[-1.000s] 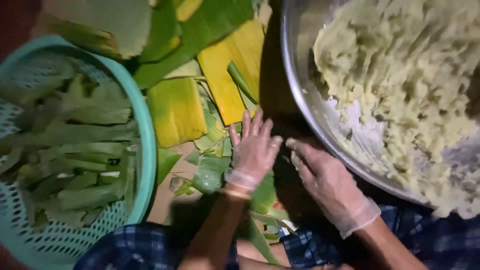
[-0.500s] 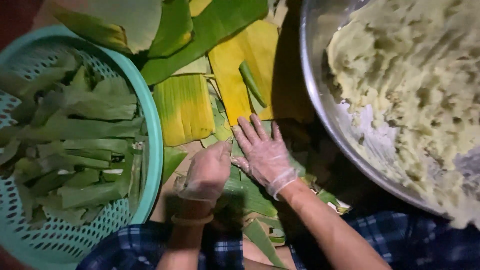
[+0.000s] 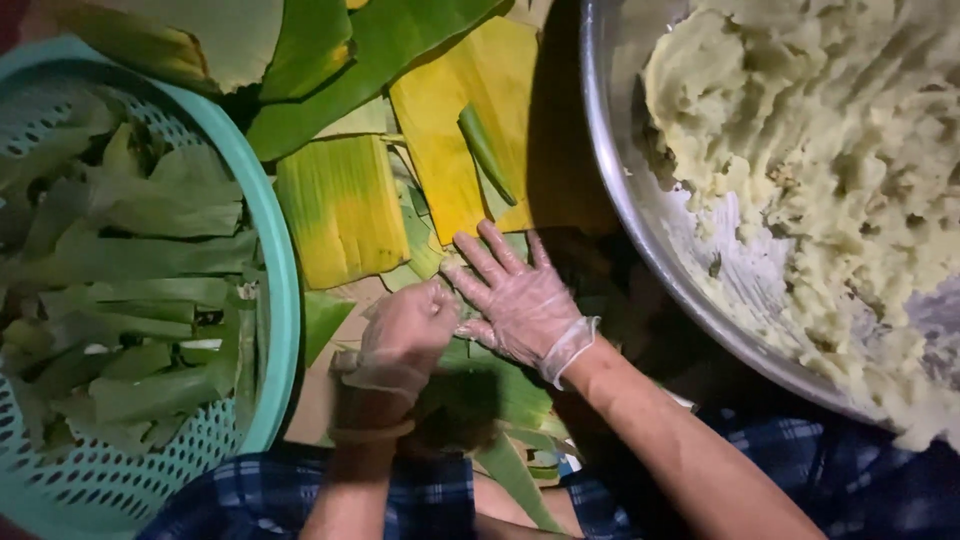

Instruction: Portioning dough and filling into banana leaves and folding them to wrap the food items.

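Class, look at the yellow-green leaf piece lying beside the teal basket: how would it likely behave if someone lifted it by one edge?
The yellow-green leaf piece looks thin and flat, so it would probably droop and feel light. Its fine parallel ribbing suggests it may split along the ribs if tugged. Its surface looks smooth, so it might slip against a gloved hand.

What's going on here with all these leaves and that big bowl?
A person in thin clear gloves is working banana leaf pieces in front of them. The right hand lies flat, fingers spread, on the leaves; the left hand is curled beside it. A teal basket of leaf-wrapped parcels sits left, a metal bowl of pale mash right.
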